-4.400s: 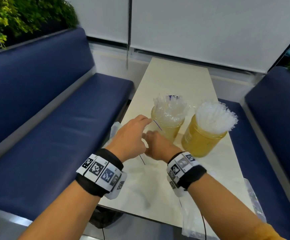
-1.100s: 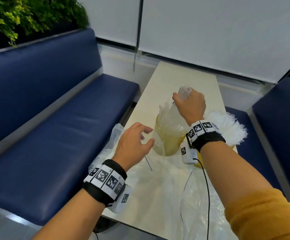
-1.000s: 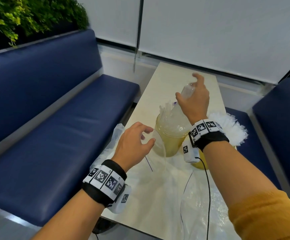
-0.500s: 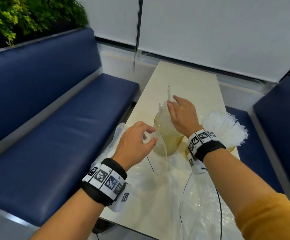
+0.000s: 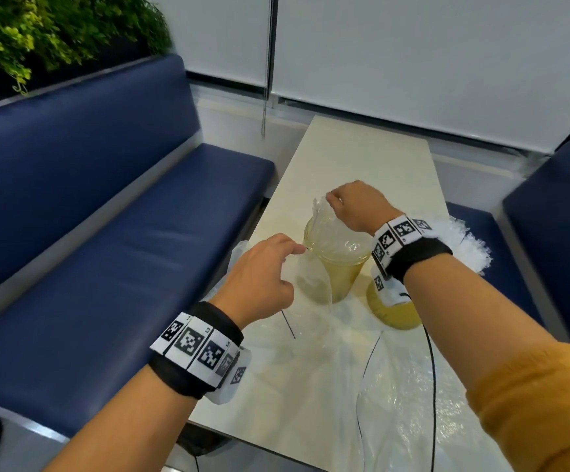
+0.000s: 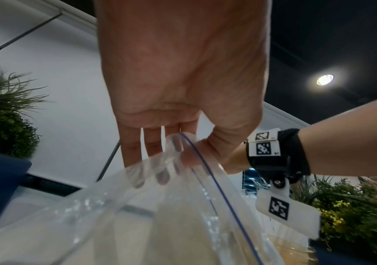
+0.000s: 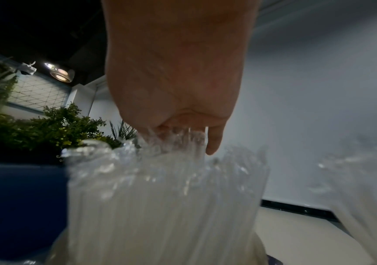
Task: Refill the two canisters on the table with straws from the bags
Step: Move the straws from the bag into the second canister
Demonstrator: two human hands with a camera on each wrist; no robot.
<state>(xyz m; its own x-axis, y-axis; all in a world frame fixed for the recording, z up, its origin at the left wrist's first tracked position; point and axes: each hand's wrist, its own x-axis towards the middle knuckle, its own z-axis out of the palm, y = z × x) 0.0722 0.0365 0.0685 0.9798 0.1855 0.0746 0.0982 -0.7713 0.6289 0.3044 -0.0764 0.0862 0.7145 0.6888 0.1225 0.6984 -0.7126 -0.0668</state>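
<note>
A: Since the straws (image 5: 327, 229) are thin wrapped plastic, I'd judge them light, bendy and slick, so bunch them near the tops.
B: They stand in the canister (image 5: 336, 267) on the bench (image 5: 361, 158). Right hand (image 5: 358, 206) is over it, fingers (image 7: 214, 141) curled into the tops.
A: Left hand (image 5: 259, 277)?
B: Just beside the canister, raised, pinching the bag (image 6: 205, 206) rim.

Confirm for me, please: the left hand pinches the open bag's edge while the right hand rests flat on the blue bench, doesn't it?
Not quite. The left hand does pinch the bag edge, but the right hand is not on the bench; it is at the top of the straws in the nearer canister, fingers curled down among them. The head and right wrist views show this.
</note>
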